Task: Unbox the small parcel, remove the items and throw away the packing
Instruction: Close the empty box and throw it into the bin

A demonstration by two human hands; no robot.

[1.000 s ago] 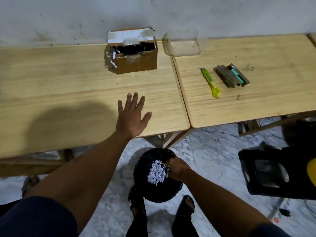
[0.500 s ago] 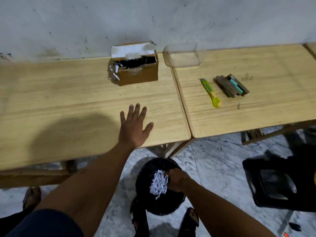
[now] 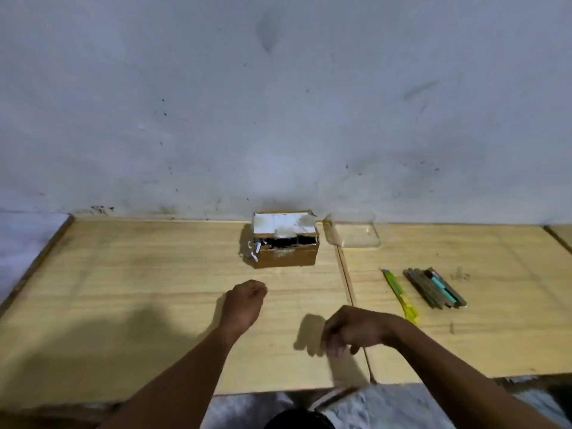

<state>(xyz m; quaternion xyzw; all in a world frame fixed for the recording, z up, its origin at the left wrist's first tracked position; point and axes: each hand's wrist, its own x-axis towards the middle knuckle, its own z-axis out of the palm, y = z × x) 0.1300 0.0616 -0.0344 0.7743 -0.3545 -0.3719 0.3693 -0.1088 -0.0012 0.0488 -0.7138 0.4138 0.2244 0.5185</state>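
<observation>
Just one parcel (image 3: pixel 286 239), two hands.

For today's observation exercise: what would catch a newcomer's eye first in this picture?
The torn-open cardboard box at the back of the left table, against the wall. Next, two bare hands above the table in front of it, the left hand curled and the right hand blurred. On the right table lies a yellow cutter.

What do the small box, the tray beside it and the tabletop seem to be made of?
Small box: brown corrugated-looking cardboard, matte, with torn white paper on its flap. Tray: clear, glossy plastic by the look; the wood shows through it. Tabletop: pale wood or wood-look laminate with visible grain and a smooth, slightly shiny finish.
</observation>
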